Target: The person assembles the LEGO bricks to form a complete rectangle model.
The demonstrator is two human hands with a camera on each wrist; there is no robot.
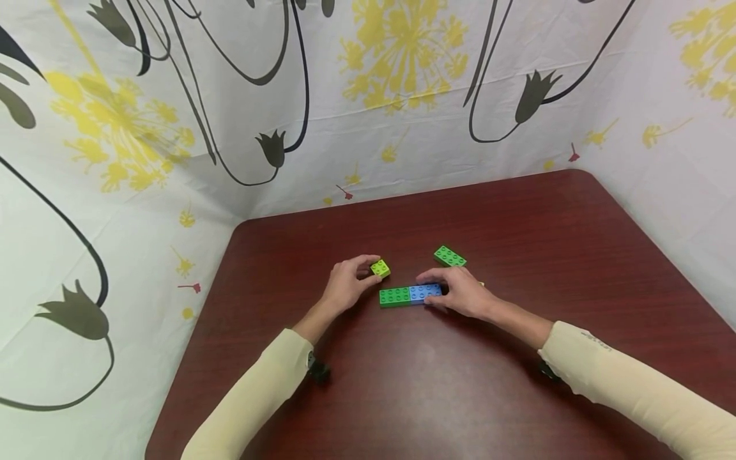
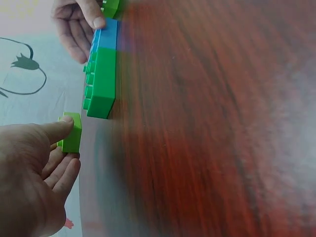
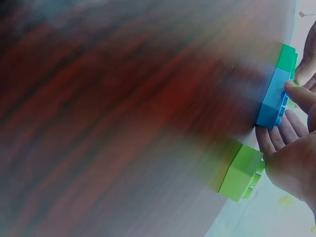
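Observation:
My left hand pinches a small lime-green brick between thumb and fingers, its studs facing up. Just nearer to me lie a green brick and a blue brick, end to end in one straight row. My right hand holds the blue brick at its right end, thumb on the near side and fingers on the far side. In the right wrist view another lime-green brick sits beside the right hand; in the head view that hand hides most of it.
A loose green brick lies on the dark red wooden table, beyond my right hand. White cloth with a flower pattern hangs along the table's far and side edges.

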